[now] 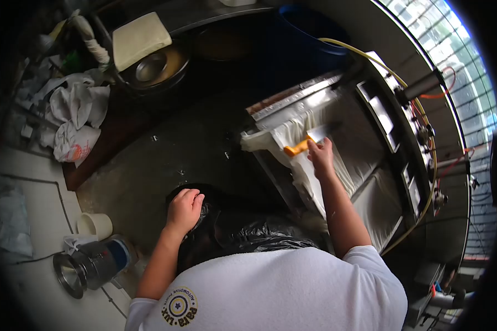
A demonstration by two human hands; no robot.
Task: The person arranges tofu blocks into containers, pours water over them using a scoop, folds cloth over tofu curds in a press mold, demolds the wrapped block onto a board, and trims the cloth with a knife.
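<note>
My right hand (321, 155) grips a knife (297, 148) by its yellow-orange handle, over the near-left end of a metal press frame. The blade points away to the right and its tip is blurred. Beneath it, white cloth (284, 135) lies in folds and drapes over the frame's edge. A metal bar (298, 102) runs along the far side of the cloth. My left hand (185, 209) hangs low beside the black plastic apron (215, 226), its fingers curled together, with nothing visible in them.
Right of the cloth are press cylinders (419, 91) with a yellow hose (395, 74). A blue barrel (298, 38) stands behind. At left are white cloths (74, 102), a metal bowl (151, 67), a white bucket (96, 225) and a steel machine (91, 265). The floor (171, 149) looks wet.
</note>
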